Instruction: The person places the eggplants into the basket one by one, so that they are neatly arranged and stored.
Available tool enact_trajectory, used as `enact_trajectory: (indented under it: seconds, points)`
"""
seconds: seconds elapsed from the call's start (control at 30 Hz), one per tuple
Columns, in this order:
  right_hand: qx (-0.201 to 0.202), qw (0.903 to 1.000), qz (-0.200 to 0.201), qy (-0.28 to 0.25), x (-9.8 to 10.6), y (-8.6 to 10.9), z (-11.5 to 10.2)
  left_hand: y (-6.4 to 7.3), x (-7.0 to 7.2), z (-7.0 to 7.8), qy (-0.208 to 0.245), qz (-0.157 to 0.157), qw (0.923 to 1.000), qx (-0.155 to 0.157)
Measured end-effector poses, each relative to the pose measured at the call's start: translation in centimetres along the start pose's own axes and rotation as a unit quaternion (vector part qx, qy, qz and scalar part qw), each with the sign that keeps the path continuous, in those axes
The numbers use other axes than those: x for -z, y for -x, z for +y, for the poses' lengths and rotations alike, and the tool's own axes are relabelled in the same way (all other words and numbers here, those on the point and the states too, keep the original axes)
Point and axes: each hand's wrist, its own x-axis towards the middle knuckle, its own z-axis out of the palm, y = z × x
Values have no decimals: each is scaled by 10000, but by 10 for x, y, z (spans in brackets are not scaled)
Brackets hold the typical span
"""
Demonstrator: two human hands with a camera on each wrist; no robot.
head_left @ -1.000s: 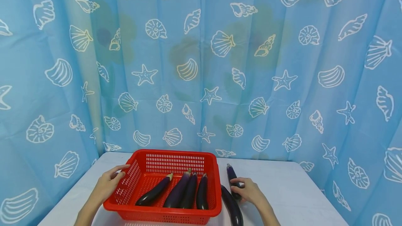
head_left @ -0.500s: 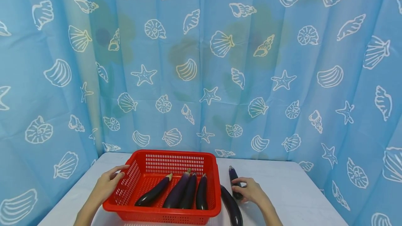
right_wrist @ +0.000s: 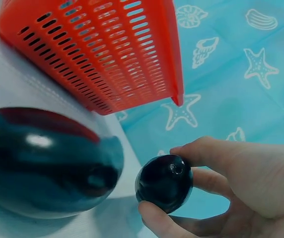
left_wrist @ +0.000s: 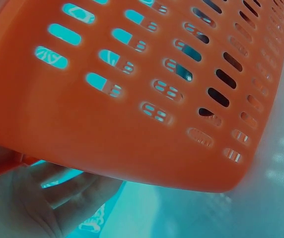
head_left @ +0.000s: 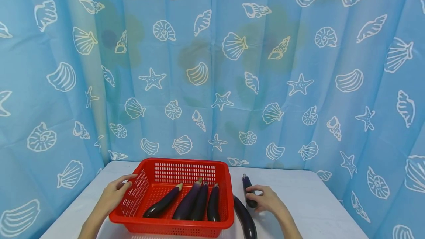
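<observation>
A red plastic basket (head_left: 172, 228) with slotted walls stands on the white-covered table. My left hand (head_left: 113, 194) grips its left rim; in the left wrist view, the hand's fingers (left_wrist: 82, 198) show past the edge of the slotted wall. Several dark purple eggplants (head_left: 162, 201) lie inside the basket. Right of the basket, my right hand (head_left: 266, 199) pinches an eggplant (right_wrist: 164, 183) near its rounded end, thumb and fingers on opposite sides. Its stem end points away from me. Another eggplant (head_left: 245, 217) lies between that hand and the basket, close to the basket's right side.
The white table (head_left: 308, 202) extends to the right of my right hand. A blue curtain (head_left: 212, 84) with white shells and starfish hangs behind the table and along both sides.
My right hand has shifted the pinched eggplant slightly to the right, a little farther from the basket. The left hand and the basket stay in place.
</observation>
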Motion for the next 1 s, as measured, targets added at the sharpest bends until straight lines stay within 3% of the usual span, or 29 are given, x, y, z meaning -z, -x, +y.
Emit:
enact_trajectory:
  seconds: [1.0]
  points:
    - [306, 9994, 37, -178, 16, 19, -33, 3, -1, 3, 9, 11, 10000, 24]
